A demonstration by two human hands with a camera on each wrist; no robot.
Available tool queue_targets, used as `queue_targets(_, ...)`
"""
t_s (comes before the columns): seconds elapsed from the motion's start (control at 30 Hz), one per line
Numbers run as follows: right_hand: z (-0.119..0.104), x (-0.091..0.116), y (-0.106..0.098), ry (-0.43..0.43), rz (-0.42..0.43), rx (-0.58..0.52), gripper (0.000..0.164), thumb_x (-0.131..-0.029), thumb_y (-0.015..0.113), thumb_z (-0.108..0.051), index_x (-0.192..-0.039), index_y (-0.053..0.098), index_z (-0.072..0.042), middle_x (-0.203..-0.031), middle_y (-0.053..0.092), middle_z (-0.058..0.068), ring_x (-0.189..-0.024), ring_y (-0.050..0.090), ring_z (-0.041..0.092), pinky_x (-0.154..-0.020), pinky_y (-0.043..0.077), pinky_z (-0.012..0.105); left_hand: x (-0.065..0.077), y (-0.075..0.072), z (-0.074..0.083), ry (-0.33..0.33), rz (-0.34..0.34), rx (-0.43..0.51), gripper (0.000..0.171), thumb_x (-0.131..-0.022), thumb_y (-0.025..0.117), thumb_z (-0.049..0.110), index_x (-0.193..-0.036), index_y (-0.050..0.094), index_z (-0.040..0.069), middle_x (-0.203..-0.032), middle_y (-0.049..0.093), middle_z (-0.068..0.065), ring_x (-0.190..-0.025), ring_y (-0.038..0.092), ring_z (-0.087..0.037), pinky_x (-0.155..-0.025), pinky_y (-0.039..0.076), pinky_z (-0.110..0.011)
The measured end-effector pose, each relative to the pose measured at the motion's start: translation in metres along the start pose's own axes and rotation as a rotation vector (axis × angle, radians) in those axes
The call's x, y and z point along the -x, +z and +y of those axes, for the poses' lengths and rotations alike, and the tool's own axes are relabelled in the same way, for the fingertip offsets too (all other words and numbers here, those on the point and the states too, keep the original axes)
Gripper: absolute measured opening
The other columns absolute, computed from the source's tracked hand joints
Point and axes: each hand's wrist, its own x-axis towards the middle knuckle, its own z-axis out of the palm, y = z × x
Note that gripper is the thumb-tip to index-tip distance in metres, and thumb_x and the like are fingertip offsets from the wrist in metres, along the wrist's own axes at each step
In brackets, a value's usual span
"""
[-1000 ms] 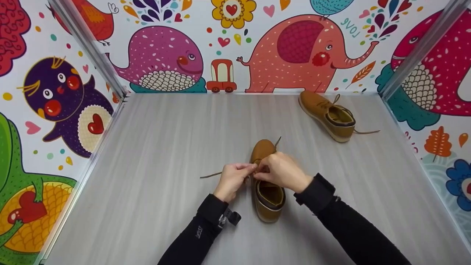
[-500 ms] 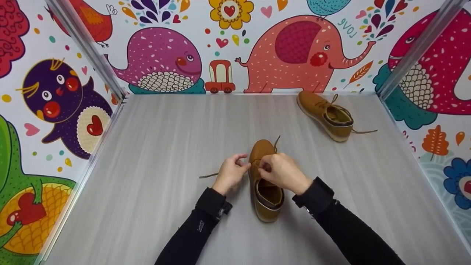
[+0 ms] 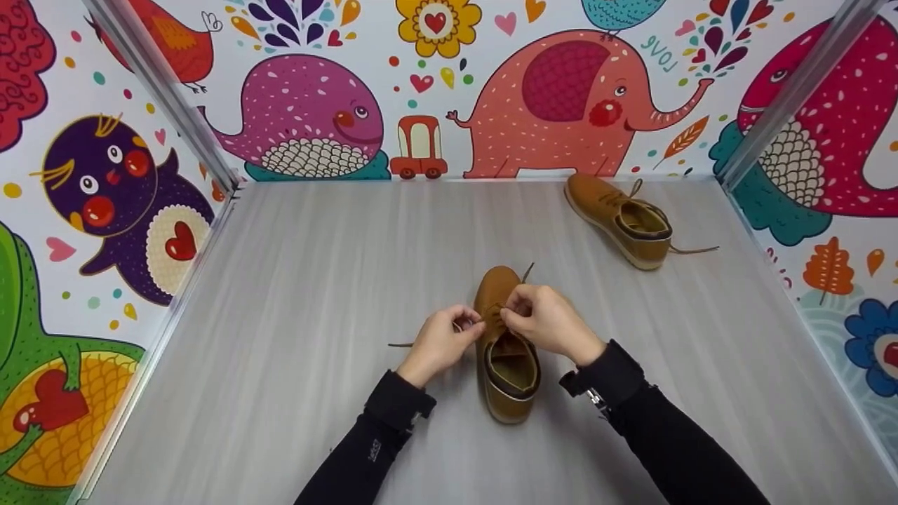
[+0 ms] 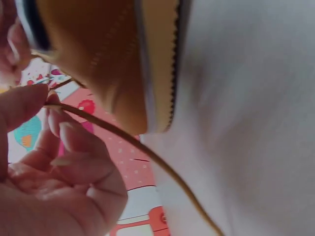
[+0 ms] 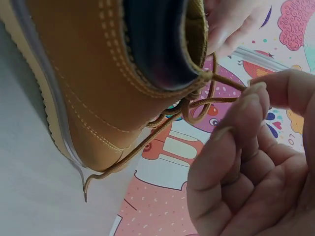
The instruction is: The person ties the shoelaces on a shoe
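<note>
A tan lace-up shoe (image 3: pixel 508 405) stands upright on the grey floor, toe pointing away. To its left, my left hand (image 3: pixel 440 340) pinches a brown shoelace (image 4: pixel 147 152) between thumb and fingertips, and the lace's free end trails down past the sole. My right hand (image 3: pixel 551 321), over the shoe's tongue, pinches lace too. Two strands of the right-hand lace (image 5: pixel 227 82) run from the eyelets into my thumb and fingertips. A loose lace tip (image 5: pixel 85 194) hangs by the toe in the right wrist view. Part of the lacing is hidden behind my fingers.
The other tan shoe (image 3: pixel 621 223) stands at the back right, its laces loose. Cartoon-printed walls (image 3: pixel 435 91) border the floor (image 3: pixel 337 266) at the back and both sides, with metal posts (image 3: pixel 165 91) at the corners.
My left hand first draws away from the right hand, then settles beside the shoe with lace in its fingers. My right hand has shifted slightly right, and more of the lacing shows.
</note>
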Motion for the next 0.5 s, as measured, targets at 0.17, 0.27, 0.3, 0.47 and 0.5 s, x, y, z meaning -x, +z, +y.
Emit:
queue_targets(0.17,-0.001,0.000,-0.003,0.050,0.042,0.005,0.010,-0.091,0.068,-0.015,-0.081,0.066,-0.012,-0.069,0.059,-0.007,-0.058,0.052,0.010,-0.056,0.044,0.029,0.016,-0.001,0.006,0.013,-0.032,0.007,0.011,-0.095,0.068,0.021,-0.093,0.072,0.011,-0.080,0.063,0.006,-0.072,0.056,-0.011,-0.064,0.046,-0.027)
queue_targets(0.27,-0.003,0.000,-0.004,0.085,0.056,-0.015,0.010,-0.091,0.068,-0.015,-0.082,0.066,-0.012,-0.070,0.059,-0.005,-0.059,0.052,0.012,-0.057,0.043,0.030,0.024,-0.001,0.007,0.012,-0.066,0.025,0.012,-0.095,0.068,0.023,-0.093,0.072,0.011,-0.080,0.063,0.007,-0.072,0.056,-0.010,-0.063,0.046,-0.026)
queue_targets(0.3,-0.003,0.000,-0.005,0.097,0.060,-0.024,0.009,-0.090,0.068,-0.015,-0.082,0.066,-0.012,-0.070,0.059,-0.005,-0.060,0.052,0.012,-0.057,0.043,0.030,0.027,-0.001,0.007,0.011,-0.079,0.031,0.013,-0.095,0.068,0.023,-0.093,0.072,0.011,-0.079,0.063,0.007,-0.071,0.056,-0.010,-0.063,0.045,-0.026)
queue_targets(0.47,-0.005,-0.002,-0.007,0.113,0.069,-0.048,0.008,-0.089,0.067,-0.014,-0.082,0.066,-0.012,-0.070,0.059,-0.004,-0.060,0.052,0.013,-0.058,0.042,0.030,0.039,-0.005,0.006,0.001,-0.165,0.036,0.012,-0.093,0.070,0.022,-0.090,0.070,0.011,-0.074,0.061,0.007,-0.066,0.055,-0.008,-0.059,0.044,-0.023)
queue_targets(0.5,-0.005,-0.002,-0.008,0.114,0.068,-0.050,0.008,-0.089,0.067,-0.014,-0.081,0.066,-0.012,-0.069,0.059,-0.004,-0.060,0.052,0.014,-0.058,0.042,0.030,0.042,-0.007,0.006,0.001,-0.186,0.031,0.012,-0.092,0.070,0.022,-0.088,0.070,0.011,-0.073,0.061,0.007,-0.065,0.054,-0.007,-0.059,0.044,-0.023)
